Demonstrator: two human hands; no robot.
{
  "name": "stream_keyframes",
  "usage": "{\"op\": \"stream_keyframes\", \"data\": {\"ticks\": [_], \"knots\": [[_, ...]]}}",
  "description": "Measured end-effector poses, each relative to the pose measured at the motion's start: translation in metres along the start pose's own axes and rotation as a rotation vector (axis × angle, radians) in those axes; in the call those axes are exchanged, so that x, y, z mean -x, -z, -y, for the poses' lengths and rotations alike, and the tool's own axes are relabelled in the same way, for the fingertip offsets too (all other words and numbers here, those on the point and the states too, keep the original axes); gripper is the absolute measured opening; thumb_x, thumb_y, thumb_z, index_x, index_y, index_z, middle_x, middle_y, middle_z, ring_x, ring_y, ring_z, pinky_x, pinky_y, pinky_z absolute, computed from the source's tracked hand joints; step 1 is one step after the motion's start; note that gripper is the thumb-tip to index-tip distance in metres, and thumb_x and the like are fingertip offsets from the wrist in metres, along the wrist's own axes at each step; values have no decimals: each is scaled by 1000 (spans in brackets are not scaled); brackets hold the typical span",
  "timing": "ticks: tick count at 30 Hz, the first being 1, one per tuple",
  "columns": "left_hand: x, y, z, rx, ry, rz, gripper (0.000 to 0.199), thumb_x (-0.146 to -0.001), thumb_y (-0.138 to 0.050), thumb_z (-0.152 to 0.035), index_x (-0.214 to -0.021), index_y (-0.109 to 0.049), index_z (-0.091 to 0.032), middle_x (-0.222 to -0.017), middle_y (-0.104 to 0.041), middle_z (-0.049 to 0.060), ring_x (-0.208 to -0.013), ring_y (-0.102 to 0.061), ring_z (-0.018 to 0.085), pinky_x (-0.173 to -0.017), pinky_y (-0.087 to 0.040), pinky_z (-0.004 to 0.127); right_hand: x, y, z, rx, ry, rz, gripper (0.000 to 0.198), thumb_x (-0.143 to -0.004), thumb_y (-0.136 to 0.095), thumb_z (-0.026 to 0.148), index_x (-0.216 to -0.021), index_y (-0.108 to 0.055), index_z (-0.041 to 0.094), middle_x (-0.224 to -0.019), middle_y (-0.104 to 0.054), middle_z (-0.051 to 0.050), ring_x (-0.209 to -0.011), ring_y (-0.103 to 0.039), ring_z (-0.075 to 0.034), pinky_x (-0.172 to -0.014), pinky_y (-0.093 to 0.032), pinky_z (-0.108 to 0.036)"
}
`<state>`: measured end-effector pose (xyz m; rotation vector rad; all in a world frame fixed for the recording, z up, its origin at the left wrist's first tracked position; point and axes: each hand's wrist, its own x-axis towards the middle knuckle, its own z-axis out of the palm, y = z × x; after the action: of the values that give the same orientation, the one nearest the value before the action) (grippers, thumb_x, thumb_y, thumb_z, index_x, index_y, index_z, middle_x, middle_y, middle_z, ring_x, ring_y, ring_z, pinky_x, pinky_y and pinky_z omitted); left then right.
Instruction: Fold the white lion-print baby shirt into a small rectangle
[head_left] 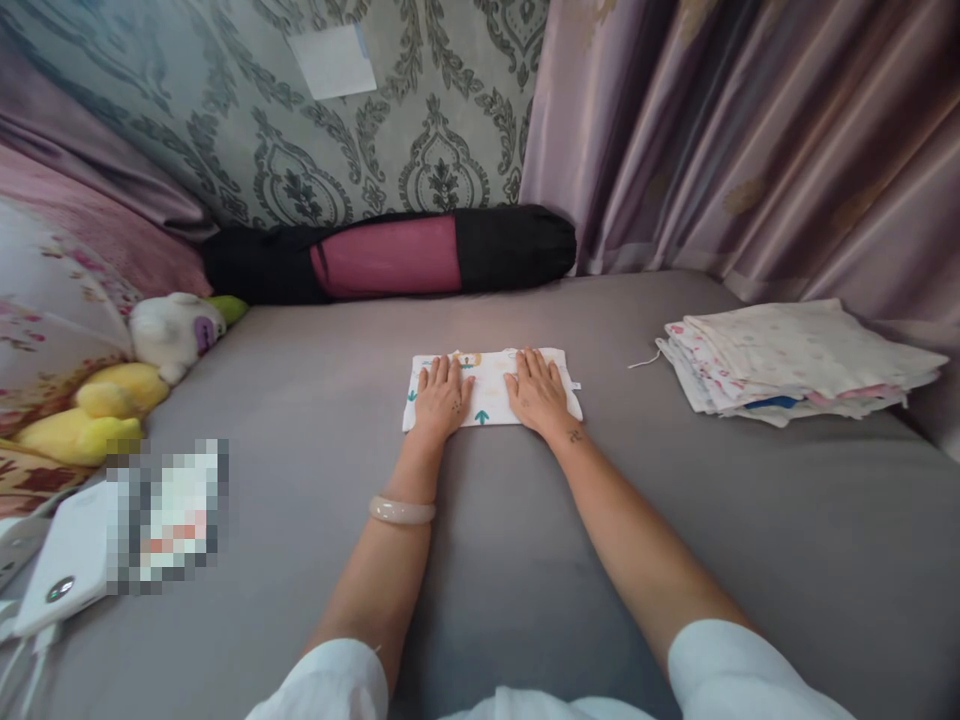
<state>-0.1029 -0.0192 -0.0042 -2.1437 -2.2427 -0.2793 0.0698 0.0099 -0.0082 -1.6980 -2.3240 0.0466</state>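
Observation:
A white folded cloth (490, 385) with green and orange prints lies flat on the grey sheet in the middle of the head view. It is a wide rectangle, and a small tag sticks out at its right edge. My left hand (444, 398) rests palm down on its left part, fingers stretched forward. On the right part lies my right hand (537, 390), also flat with the fingers extended. Neither hand grips anything. The cloth beneath both palms is hidden.
At the right is a pile of folded cloths (810, 355) with a white string. A black and pink long bag (390, 255) lies along the wall. Plush toys (169, 335), a white power bank (79, 555) with cables and a blurred-out object (180, 515) are at left.

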Motion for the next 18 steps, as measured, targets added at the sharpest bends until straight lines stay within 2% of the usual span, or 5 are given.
{"op": "stream_keyframes", "data": {"ticks": [7, 13, 18], "knots": [[0, 0, 3, -14, 5, -4, 58, -100, -27, -41, -147, -37, -8, -153, -37, 17, -144, -29, 29, -118, -22, 48, 0, 2, 0, -9, -1, -6, 55, -101, -31, 32, -147, -35, 2, -154, -30, -18, -143, -23, -30, -116, -17, -48], [2, 2, -12, 4, -76, -126, 56, -101, -23, -39, -145, -40, -8, -151, -41, 16, -144, -31, 27, -118, -22, 48, 3, 9, 12, -49, 70, -50, 53, -101, -30, 30, -146, -37, 2, -154, -30, -19, -143, -23, -29, -117, -14, -49], [5, -2, -24, 15, -143, -53, 54, -101, -25, -37, -144, -40, -8, -152, -39, 17, -144, -30, 29, -117, -24, 49, 5, 6, 18, -65, 92, -22, 53, -100, -31, 28, -146, -38, 2, -154, -31, -17, -143, -23, -28, -117, -15, -48]]}}
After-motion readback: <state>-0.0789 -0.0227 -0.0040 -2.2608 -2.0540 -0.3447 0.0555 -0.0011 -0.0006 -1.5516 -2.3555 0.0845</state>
